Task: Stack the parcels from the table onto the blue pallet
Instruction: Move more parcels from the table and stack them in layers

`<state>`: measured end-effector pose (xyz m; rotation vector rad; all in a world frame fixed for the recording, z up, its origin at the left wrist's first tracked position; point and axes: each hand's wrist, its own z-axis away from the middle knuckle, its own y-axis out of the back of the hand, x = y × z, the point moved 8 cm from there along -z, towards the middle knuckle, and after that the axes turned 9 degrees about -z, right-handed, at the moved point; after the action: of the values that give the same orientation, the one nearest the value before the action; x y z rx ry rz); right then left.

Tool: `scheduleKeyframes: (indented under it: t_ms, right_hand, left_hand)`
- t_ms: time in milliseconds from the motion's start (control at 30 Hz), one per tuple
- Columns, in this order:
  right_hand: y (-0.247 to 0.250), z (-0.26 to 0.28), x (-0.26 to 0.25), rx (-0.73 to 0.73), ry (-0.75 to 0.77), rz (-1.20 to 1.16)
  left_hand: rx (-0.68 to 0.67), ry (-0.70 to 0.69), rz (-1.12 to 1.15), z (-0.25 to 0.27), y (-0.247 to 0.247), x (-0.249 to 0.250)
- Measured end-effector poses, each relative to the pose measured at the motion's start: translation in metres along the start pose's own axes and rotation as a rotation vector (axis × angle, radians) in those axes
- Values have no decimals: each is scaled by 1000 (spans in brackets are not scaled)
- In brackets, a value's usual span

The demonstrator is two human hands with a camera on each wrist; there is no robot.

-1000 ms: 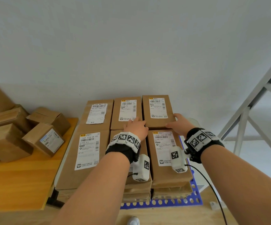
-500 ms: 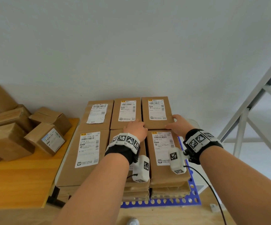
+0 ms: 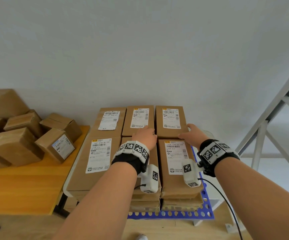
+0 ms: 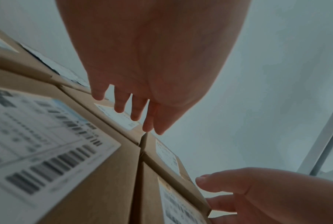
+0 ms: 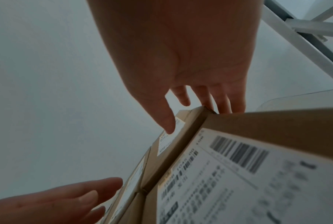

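The far-right parcel [image 3: 170, 121], a stiff and probably light carton atop the stack on the blue pallet [image 3: 175, 213], is being steadied by flat, relaxed hands, left hand [image 3: 144, 135] and right hand [image 3: 193, 134], and is best held at its side edges.

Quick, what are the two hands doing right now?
Left hand: open, fingers straight, resting on the back parcels.
Right hand: open, at the corner of the back right parcel.
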<state>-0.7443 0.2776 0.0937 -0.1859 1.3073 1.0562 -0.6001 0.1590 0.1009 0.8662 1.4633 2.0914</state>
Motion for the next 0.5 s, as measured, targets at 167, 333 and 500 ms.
scheduleKeyframes:
  t_ms: [167, 333, 500]
  right_hand:
    - [2, 20, -34, 77, 135, 33]
    - [-21, 52, -84, 63, 278, 42]
    - [-67, 77, -125, -7, 390, 54]
  left_hand:
    - [71, 8, 95, 20, 17, -8]
    - [162, 27, 146, 48, 37, -29]
    - [276, 102, 189, 87, 67, -78]
